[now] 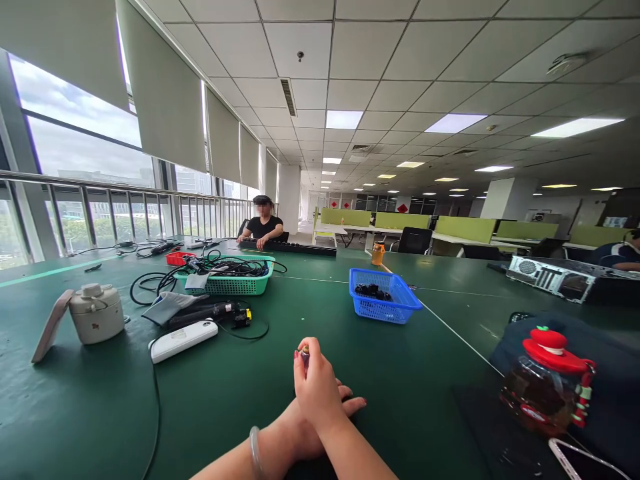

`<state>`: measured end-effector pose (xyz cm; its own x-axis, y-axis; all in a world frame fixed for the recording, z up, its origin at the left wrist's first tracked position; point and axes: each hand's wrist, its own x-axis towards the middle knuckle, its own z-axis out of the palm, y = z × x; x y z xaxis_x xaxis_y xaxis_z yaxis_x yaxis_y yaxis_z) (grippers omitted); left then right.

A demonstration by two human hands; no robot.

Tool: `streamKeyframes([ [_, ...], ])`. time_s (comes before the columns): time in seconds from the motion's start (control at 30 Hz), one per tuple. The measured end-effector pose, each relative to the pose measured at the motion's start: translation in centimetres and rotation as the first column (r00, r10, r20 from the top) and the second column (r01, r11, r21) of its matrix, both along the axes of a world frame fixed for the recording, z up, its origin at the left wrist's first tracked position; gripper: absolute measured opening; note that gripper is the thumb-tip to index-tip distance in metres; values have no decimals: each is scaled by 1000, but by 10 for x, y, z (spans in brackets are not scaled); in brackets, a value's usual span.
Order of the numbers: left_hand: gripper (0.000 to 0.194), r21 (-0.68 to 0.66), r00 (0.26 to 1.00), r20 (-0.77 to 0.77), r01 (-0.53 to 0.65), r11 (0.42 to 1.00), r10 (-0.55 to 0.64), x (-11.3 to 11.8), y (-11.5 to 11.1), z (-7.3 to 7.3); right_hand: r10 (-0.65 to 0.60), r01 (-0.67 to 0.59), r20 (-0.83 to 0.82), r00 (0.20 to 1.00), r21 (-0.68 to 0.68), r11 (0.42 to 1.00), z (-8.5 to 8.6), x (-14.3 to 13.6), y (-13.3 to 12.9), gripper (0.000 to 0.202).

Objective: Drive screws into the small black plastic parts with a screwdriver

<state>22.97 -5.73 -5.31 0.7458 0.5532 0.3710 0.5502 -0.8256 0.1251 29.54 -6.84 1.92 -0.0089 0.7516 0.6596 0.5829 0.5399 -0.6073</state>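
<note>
My right hand (317, 390) lies across the top of my left wrist. Between its thumb and fingers it grips a small dark object with a gold-coloured top (305, 353); most of that object is hidden by the fingers. Beneath it, my left hand (345, 400) extends to the right with its visible fingers apart, holding nothing that I can see. A pale bracelet (255, 452) circles the left forearm. Both hands are low over the green table (400, 413). Ahead and to the right, a blue basket (387, 310) contains small black items.
A green basket (257, 285) of cables, a white power strip (185, 341) and a lidded pot (97, 317) are on the left. At right are a red-lidded jar (543, 393), a phone (585, 460) and a computer case (545, 280). A person (263, 225) sits across the table.
</note>
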Motion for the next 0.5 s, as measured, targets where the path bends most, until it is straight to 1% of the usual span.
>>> streamKeyframes([
  [0.1,48,-29,1000,-3,22,999,-22,-1,-3,7,20,-20,-15,1000,-27,999,0,2,-1,12],
  [0.17,50,-54,999,-13,34,998,-35,0,-4,9,38,-39,-15,999,-45,998,0,3,-2,12],
  [0.4,54,-66,999,-17,38,997,-39,0,-2,6,24,-25,-30,999,-21,999,1,3,-9,14],
  [0.5,54,-55,999,0,41,998,-42,-1,-2,8,11,-10,7,1000,-36,999,4,2,-11,14],
])
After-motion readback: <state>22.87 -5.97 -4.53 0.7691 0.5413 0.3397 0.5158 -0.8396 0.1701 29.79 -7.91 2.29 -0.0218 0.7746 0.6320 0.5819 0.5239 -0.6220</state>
